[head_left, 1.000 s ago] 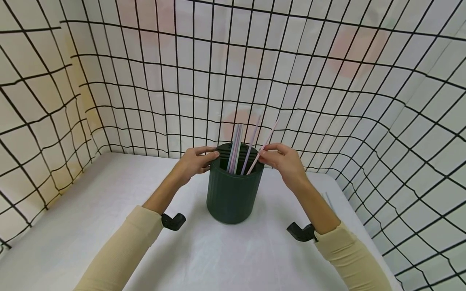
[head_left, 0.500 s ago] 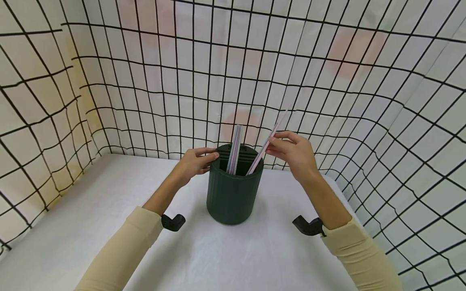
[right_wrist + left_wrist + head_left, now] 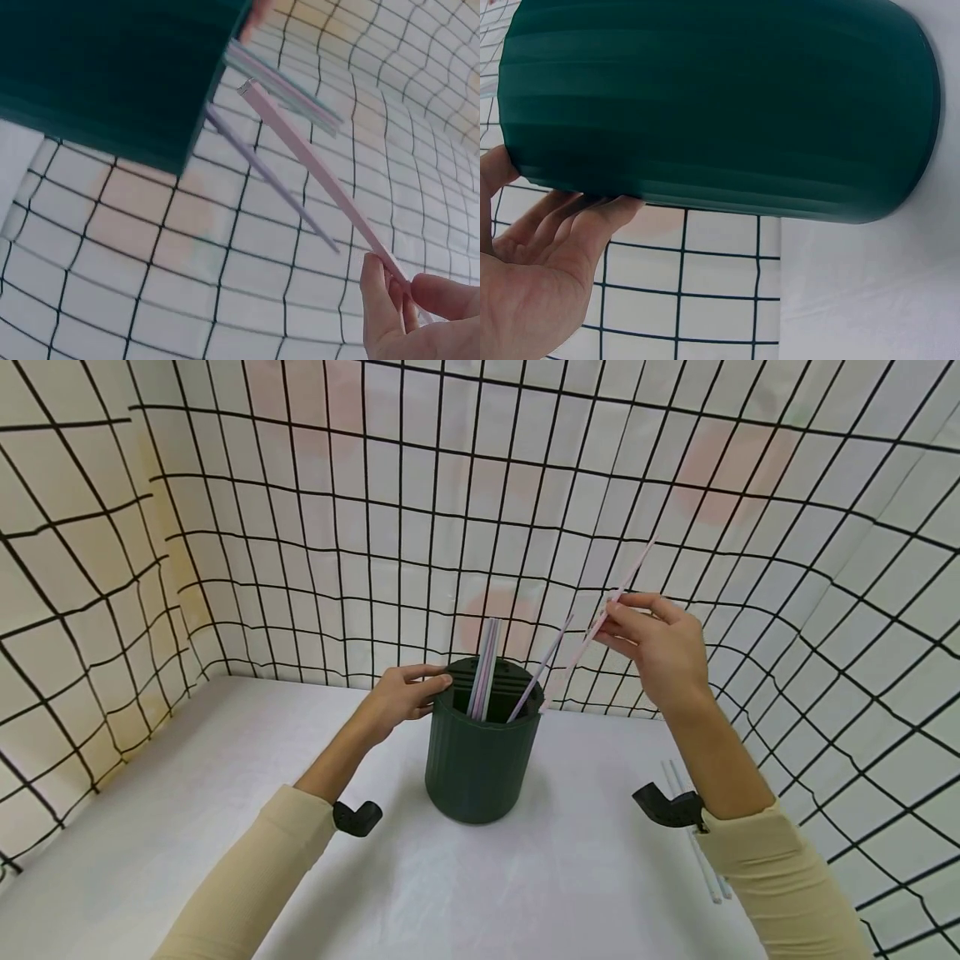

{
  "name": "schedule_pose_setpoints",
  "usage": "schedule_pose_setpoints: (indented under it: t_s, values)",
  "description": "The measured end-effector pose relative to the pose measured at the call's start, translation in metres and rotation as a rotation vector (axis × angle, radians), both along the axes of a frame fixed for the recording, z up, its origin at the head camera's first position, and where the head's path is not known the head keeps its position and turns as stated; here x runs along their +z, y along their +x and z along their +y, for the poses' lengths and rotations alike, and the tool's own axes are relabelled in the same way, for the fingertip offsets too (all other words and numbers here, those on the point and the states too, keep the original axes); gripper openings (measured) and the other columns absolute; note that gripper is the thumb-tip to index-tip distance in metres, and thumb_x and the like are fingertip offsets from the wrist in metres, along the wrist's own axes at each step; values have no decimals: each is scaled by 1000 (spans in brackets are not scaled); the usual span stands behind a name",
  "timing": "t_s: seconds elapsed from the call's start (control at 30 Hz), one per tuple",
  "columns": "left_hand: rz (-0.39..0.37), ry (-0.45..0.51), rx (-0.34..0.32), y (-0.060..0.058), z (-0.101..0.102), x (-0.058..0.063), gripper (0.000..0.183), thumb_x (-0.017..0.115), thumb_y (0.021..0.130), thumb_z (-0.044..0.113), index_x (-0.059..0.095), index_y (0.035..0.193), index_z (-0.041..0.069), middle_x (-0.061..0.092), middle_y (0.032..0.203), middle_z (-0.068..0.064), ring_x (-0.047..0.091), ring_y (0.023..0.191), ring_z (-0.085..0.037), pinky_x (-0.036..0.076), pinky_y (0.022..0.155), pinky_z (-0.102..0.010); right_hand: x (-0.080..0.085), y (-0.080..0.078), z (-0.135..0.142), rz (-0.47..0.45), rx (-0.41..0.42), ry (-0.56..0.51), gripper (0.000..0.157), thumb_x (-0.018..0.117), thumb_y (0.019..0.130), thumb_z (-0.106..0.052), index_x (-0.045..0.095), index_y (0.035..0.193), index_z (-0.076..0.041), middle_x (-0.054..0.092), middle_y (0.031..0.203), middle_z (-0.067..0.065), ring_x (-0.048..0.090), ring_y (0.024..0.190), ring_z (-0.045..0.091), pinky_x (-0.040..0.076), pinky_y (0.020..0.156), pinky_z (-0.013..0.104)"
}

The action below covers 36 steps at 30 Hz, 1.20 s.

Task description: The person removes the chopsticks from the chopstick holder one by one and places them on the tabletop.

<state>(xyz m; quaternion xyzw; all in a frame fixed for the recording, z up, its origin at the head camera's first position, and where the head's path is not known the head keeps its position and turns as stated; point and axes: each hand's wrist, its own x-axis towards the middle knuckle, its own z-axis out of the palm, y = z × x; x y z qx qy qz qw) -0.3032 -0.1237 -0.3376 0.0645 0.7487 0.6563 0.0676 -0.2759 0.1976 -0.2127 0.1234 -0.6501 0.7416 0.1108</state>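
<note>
A dark green ribbed bin [image 3: 476, 768] stands on the white table. My left hand [image 3: 397, 697] holds it at the upper left, thumb over the rim and fingers against the outside wall. My right hand [image 3: 660, 643], up and to the right, pinches a long pink straw [image 3: 315, 169] between thumb and fingers. The lower end of that straw is outside the bin, near the right of its rim. Inside the bin, a lavender straw [image 3: 542, 667] leans right, and a bundle of pastel straws [image 3: 485, 668] stands nearly upright. Their lower ends are hidden by the bin wall.
Two pale straws [image 3: 701, 860] lie on the table at the right, partly behind the right forearm. Black wire mesh [image 3: 397, 552] surrounds the table at the back and sides, with white sheeting behind. A black camera mount [image 3: 357, 818] is worn on each wrist.
My right hand has moved up and right from the bin's rim, drawing the pink straw out. The lavender straw now leans further right. My left hand and the bin have stayed put.
</note>
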Motion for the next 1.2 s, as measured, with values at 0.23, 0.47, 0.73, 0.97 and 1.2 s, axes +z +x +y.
schedule_pose_setpoints:
  t_s: [0.23,0.47,0.73,0.97,1.2]
  values:
    - [4,0,-3,0,0,0,54,67,99,33,55,145,9,67,132,-16,67,121,-27,54,103,-38,6,-2,27,-26,-42,27,37,80,89,-15,66,119,2,71,104,9,75,87,18,61,85,28]
    - [15,-3,-6,0,0,1,53,67,99,32,55,145,8,68,131,-15,68,119,-26,55,103,-38,-13,-5,63,-119,-98,187,37,76,92,-20,64,122,-4,74,101,-1,75,89,14,62,83,26]
    - [9,-7,-5,0,-1,1,53,67,100,32,54,146,8,67,132,-16,67,121,-27,54,104,-38,-49,-15,111,-230,-100,303,33,72,96,-20,63,123,-2,75,93,-11,74,84,8,62,78,24]
    - [12,-10,-8,0,-1,0,53,67,100,32,55,145,8,67,131,-16,68,120,-27,54,103,-39,-85,-25,148,-351,-48,408,35,63,102,-21,55,130,0,74,92,-17,74,85,4,62,81,24]
    - [16,-4,-6,0,-1,1,52,67,100,32,56,145,8,68,130,-16,68,119,-26,55,103,-38,-125,-33,177,-439,16,462,45,60,104,-16,49,140,8,74,94,-16,75,88,9,62,84,28]
